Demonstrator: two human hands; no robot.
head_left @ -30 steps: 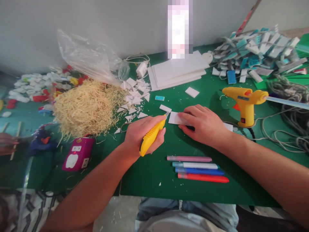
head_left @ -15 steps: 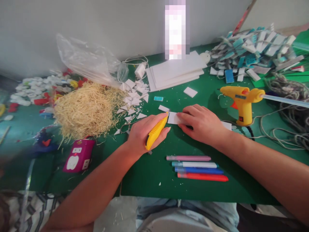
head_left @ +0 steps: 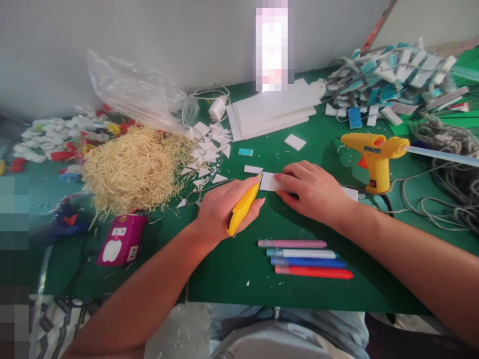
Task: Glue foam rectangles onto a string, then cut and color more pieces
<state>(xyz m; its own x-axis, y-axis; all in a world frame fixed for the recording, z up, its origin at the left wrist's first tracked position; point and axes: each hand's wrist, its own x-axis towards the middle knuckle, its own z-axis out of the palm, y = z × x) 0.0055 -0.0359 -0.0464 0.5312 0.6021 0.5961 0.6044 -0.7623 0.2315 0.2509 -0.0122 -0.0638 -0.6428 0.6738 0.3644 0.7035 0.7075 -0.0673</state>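
Pinching a yellow cutter (head_left: 244, 205) here, thumb along the top of the handle and fingers curling under it, so the left hand (head_left: 216, 203) is definitely closing around something. The handle is slanting away from the body and to the right, and the thin blade is reaching the left end of a white strip (head_left: 268, 182); I'm not able to tell if it's actually biting in. So the strip is lying just right of the blade, with its long axis running mostly left to right, the right end dipping a bit toward the body. The right hand (head_left: 316, 192) is the nearer one, since it's resting right on top, fingers bending and pressing it to the green table (head_left: 224, 271). The strip is looking flat, plain and straight-edged, its middle hiding under that hand and its far end poking out past the wrist. A small white piece (head_left: 253, 169) is sitting just beyond the blade, and a little blue-patterned tile (head_left: 246, 152) is lying past that. Further out, white scraps (head_left: 209, 147) are piling up on the left, white sheets (head_left: 273, 109) are overlapping at the back, four pens (head_left: 307, 263) are lining up closer to the body, and a yellow glue gun (head_left: 378, 149) is resting off to the right.
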